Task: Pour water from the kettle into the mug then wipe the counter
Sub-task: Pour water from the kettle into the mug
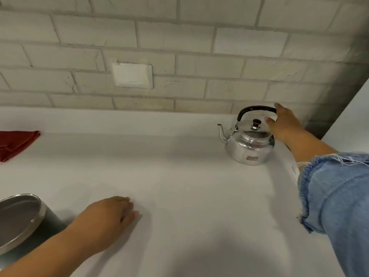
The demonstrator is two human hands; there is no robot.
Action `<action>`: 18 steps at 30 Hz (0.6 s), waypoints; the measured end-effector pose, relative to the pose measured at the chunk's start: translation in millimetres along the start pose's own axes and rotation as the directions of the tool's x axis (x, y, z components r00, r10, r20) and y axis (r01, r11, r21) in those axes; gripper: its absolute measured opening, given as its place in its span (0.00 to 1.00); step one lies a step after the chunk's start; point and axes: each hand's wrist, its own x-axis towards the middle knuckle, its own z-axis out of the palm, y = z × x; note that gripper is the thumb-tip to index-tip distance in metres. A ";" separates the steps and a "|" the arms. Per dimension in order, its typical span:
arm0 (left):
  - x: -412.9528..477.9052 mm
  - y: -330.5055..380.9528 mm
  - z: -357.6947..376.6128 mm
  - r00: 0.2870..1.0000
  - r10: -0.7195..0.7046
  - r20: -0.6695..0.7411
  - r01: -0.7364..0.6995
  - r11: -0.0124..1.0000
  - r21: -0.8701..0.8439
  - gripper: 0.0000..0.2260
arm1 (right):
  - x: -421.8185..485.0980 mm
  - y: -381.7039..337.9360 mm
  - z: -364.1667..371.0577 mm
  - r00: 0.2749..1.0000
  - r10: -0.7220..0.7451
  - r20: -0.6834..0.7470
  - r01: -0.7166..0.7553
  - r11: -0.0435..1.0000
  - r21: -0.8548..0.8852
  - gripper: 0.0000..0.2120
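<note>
A shiny steel kettle (247,144) with a black arched handle and a lid knob stands at the back right of the white counter (179,176), spout pointing left. My right hand (283,122) reaches the handle's right end, fingers spread and touching it, not closed around it. My left hand (107,216) rests palm down on the counter near the front left, holding nothing. A dark grey mug (22,222) with a steel rim stands at the front left, beside my left forearm. A red cloth (16,142) lies at the left edge.
A pale brick wall with a white cover plate (132,75) runs behind the counter. A white vertical surface (351,120) closes the right side next to the kettle. My blue denim sleeve (335,196) hangs over the counter's right part.
</note>
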 end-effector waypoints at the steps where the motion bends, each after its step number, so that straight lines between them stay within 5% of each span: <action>1: 1.5 0.2 0.3 0.999 0.003 0.041 -0.004 1.000 0.027 0.20 | 1.3 0.3 -0.3 0.999 -0.028 -0.033 0.028 0.999 -0.025 0.28; 8: 4.7 -5.1 6.5 0.998 0.030 0.059 -0.036 0.994 0.104 0.21 | 8.3 -8.1 -8.7 0.985 -0.108 -0.135 0.091 0.988 -0.128 0.12; 18: 3.8 -7.8 6.8 0.995 0.014 0.094 -0.026 0.991 0.132 0.23 | -26.6 -43.9 -57.7 0.989 -0.136 -0.056 0.121 0.968 -0.219 0.16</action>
